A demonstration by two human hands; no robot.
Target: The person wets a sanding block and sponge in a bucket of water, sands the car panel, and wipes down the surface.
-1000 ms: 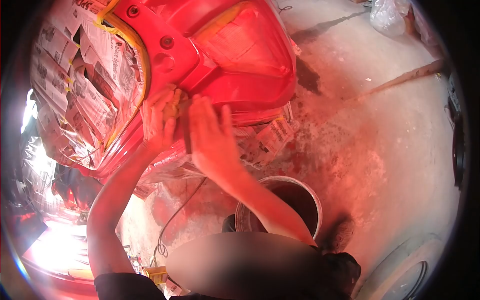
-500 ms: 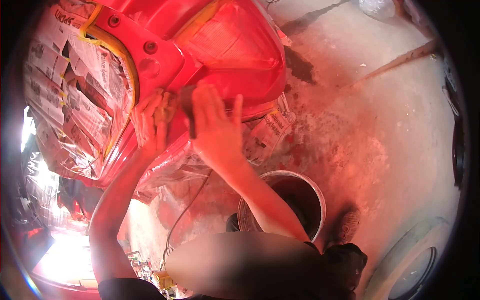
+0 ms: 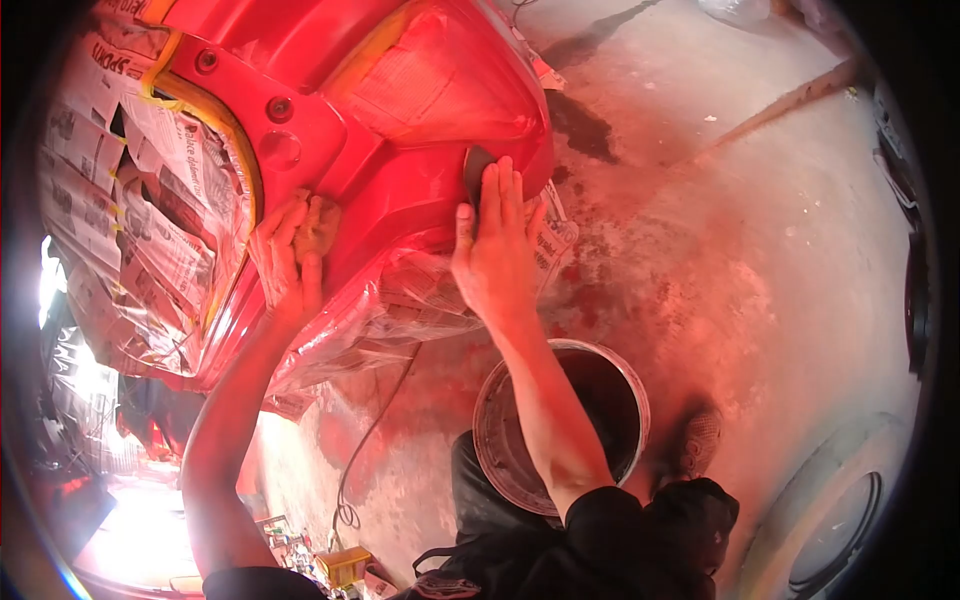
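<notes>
A glossy red vehicle body panel [image 3: 400, 190] fills the upper middle, with yellow tape and newspaper [image 3: 185, 170] covering the opening at its left. My left hand [image 3: 285, 250] rests on the panel beside that taped edge, its fingers bent round a yellowish sponge or cloth [image 3: 316, 228]. Farther right, my right hand [image 3: 500, 235] lies nearly flat near the panel's lower right edge. A dark, thin pad [image 3: 477, 172] shows under its fingertips, pressed against the red surface.
Below my right forearm stands a round bucket [image 3: 642, 410] with a dark inside. A cable [image 3: 375, 425] runs along the floor. A small yellow box [image 3: 343, 566] is at the bottom left, a large round object [image 3: 830, 520] at the lower right. Plastic and newspaper [image 3: 400, 300] hang under the panel.
My right hand has moved right across the panel with the dark pad, away from my left hand. My left hand stays on the sponge or cloth. The view has shifted slightly.
</notes>
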